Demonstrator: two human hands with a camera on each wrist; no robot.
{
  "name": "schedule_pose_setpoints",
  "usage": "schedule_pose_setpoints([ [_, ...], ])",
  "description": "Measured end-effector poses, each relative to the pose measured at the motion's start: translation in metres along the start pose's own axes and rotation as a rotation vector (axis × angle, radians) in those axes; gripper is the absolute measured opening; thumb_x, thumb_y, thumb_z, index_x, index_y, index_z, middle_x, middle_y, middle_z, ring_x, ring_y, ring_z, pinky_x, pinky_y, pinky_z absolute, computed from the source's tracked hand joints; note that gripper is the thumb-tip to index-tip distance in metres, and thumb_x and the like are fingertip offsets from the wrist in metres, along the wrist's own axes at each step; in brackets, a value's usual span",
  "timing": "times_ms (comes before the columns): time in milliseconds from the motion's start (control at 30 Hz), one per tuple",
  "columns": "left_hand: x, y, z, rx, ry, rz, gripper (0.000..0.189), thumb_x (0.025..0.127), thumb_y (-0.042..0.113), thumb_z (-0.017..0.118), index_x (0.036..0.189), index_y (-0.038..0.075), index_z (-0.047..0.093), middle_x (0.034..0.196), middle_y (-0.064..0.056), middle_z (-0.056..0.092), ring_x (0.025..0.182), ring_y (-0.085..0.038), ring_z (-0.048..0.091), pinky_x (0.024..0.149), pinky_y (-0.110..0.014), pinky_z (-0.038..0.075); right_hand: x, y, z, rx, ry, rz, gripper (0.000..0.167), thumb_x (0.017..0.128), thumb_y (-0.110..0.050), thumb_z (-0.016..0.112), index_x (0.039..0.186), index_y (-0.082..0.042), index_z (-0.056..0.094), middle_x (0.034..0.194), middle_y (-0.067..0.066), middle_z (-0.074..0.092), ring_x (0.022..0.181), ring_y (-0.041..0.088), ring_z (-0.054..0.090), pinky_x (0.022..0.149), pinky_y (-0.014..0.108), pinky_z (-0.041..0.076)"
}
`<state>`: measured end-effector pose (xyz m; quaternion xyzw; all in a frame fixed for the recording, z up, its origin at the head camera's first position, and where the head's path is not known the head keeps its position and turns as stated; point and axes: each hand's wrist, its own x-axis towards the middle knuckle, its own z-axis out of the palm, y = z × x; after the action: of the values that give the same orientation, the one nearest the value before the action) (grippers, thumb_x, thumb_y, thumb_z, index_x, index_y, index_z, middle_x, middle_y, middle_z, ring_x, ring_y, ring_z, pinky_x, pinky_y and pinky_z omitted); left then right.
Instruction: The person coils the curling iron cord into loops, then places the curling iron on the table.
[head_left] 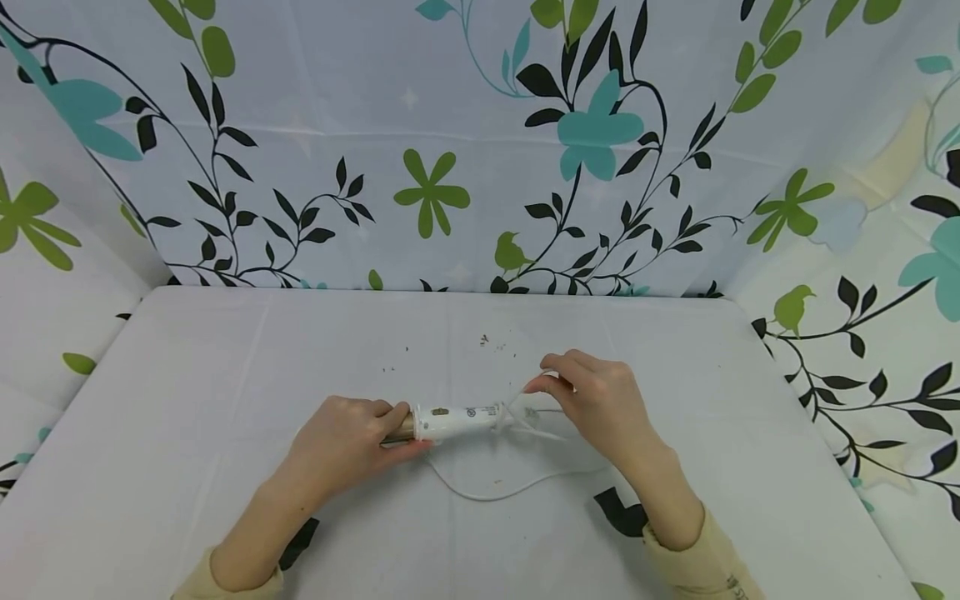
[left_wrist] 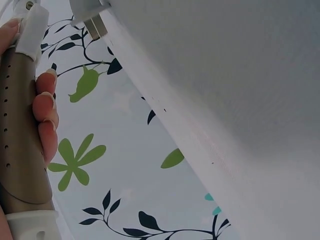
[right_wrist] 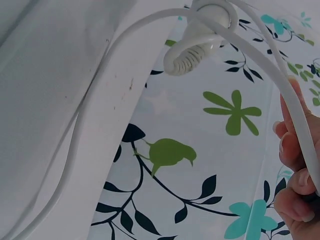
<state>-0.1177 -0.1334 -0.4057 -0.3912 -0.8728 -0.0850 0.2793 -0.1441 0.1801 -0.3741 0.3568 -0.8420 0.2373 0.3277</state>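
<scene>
A hair styling iron [head_left: 456, 421] with a white handle and a bronze barrel lies across the table, its handle to the right. My left hand [head_left: 352, 437] grips the barrel, thumb and fingers on opposite sides. The left wrist view shows a row of small holes along the bronze barrel [left_wrist: 20, 125]. A white cord [head_left: 491, 498] wraps around the handle's right end and loops over the table. With thumb and fingertips, my right hand [head_left: 592, 400] pinches the cord just above that end. In the right wrist view, the cord's ribbed sleeve [right_wrist: 187, 60] shows beside the handle end.
Small brown crumbs [head_left: 483, 340] lie on the white tabletop [head_left: 225, 358] beyond the iron. Black strips [head_left: 621, 511] show near both wrists. Patterned fabric [head_left: 337, 100] with leaves and flowers hangs behind the table and at both sides.
</scene>
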Motion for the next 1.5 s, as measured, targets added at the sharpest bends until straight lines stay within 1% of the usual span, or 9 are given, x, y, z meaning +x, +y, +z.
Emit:
schedule_pose_setpoints([
  [267, 0.001, -0.004, -0.004, -0.012, 0.002, -0.004, 0.043, 0.07, 0.044, 0.088, 0.074, 0.014, 0.057, 0.052, 0.009, 0.044, 0.046, 0.001, 0.025, 0.044, -0.016, 0.022, 0.002, 0.007, -0.006, -0.064, -0.016, -0.004, 0.026, 0.067, -0.016, 0.09, 0.083, -0.004, 0.074, 0.068, 0.001, 0.064, 0.051, 0.007, 0.054, 0.048, 0.017, 0.041],
  [467, 0.0, -0.008, -0.008, -0.004, -0.006, -0.026, 0.043, 0.068, 0.045, 0.089, 0.073, 0.016, 0.057, 0.052, 0.009, 0.045, 0.045, 0.001, 0.025, 0.043, -0.018, 0.022, 0.003, 0.011, -0.009, -0.126, 0.026, -0.014, 0.032, 0.061, -0.023, 0.093, 0.079, -0.007, 0.072, 0.063, -0.001, 0.049, 0.051, 0.007, 0.045, 0.047, 0.02, 0.037],
  [567, 0.0, -0.009, -0.009, -0.015, -0.006, -0.019, 0.044, 0.067, 0.043, 0.09, 0.073, 0.016, 0.056, 0.052, 0.01, 0.043, 0.046, 0.001, 0.024, 0.044, -0.017, 0.022, 0.004, 0.013, -0.009, -0.131, 0.043, -0.026, 0.033, 0.061, -0.024, 0.093, 0.079, -0.007, 0.072, 0.064, 0.0, 0.047, 0.052, 0.008, 0.043, 0.047, 0.02, 0.036],
  [700, 0.001, -0.009, -0.008, -0.053, -0.01, 0.007, 0.043, 0.069, 0.042, 0.089, 0.072, 0.015, 0.056, 0.052, 0.01, 0.042, 0.048, 0.003, 0.024, 0.044, -0.015, 0.022, 0.004, 0.015, -0.008, -0.144, 0.066, -0.065, 0.032, 0.068, -0.032, 0.088, 0.078, -0.007, 0.072, 0.065, 0.0, 0.045, 0.051, 0.01, 0.038, 0.047, 0.021, 0.034],
  [800, 0.001, -0.01, -0.008, -0.08, -0.01, 0.002, 0.04, 0.07, 0.043, 0.087, 0.072, 0.016, 0.057, 0.052, 0.012, 0.044, 0.047, 0.004, 0.025, 0.044, -0.014, 0.023, 0.005, 0.018, -0.008, -0.144, 0.104, -0.093, 0.035, 0.08, -0.042, 0.077, 0.077, -0.007, 0.071, 0.064, 0.0, 0.043, 0.052, 0.01, 0.036, 0.047, 0.021, 0.032],
  [933, 0.001, -0.01, -0.009, -0.11, -0.01, -0.004, 0.038, 0.07, 0.044, 0.087, 0.074, 0.017, 0.06, 0.052, 0.013, 0.045, 0.046, 0.005, 0.027, 0.044, -0.014, 0.024, 0.006, 0.022, -0.007, -0.117, 0.145, -0.117, 0.044, 0.089, -0.05, 0.065, 0.074, -0.009, 0.07, 0.064, -0.001, 0.042, 0.053, 0.01, 0.035, 0.047, 0.021, 0.031],
  [1100, 0.003, -0.006, -0.008, -0.121, -0.036, 0.012, 0.039, 0.069, 0.043, 0.088, 0.077, 0.017, 0.061, 0.052, 0.013, 0.039, 0.048, 0.005, 0.023, 0.046, -0.014, 0.02, 0.009, 0.018, -0.003, -0.088, 0.153, -0.186, 0.045, 0.091, -0.05, 0.065, 0.073, -0.01, 0.069, 0.065, -0.001, 0.043, 0.053, 0.009, 0.037, 0.047, 0.02, 0.033],
  [1267, 0.003, -0.002, -0.006, -0.105, -0.061, 0.002, 0.041, 0.069, 0.045, 0.088, 0.075, 0.017, 0.059, 0.051, 0.013, 0.034, 0.048, 0.004, 0.019, 0.047, -0.015, 0.018, 0.012, 0.011, 0.002, -0.068, 0.16, -0.244, 0.043, 0.09, -0.05, 0.066, 0.074, -0.01, 0.068, 0.065, -0.001, 0.041, 0.053, 0.009, 0.036, 0.046, 0.02, 0.032],
  [1500, 0.002, 0.001, -0.004, -0.108, -0.083, 0.012, 0.041, 0.069, 0.046, 0.088, 0.077, 0.015, 0.062, 0.052, 0.013, 0.033, 0.05, 0.003, 0.016, 0.048, -0.015, 0.014, 0.011, 0.008, 0.005, -0.051, 0.121, -0.222, 0.044, 0.087, -0.051, 0.068, 0.075, -0.009, 0.069, 0.065, -0.001, 0.04, 0.053, 0.009, 0.034, 0.046, 0.02, 0.03],
])
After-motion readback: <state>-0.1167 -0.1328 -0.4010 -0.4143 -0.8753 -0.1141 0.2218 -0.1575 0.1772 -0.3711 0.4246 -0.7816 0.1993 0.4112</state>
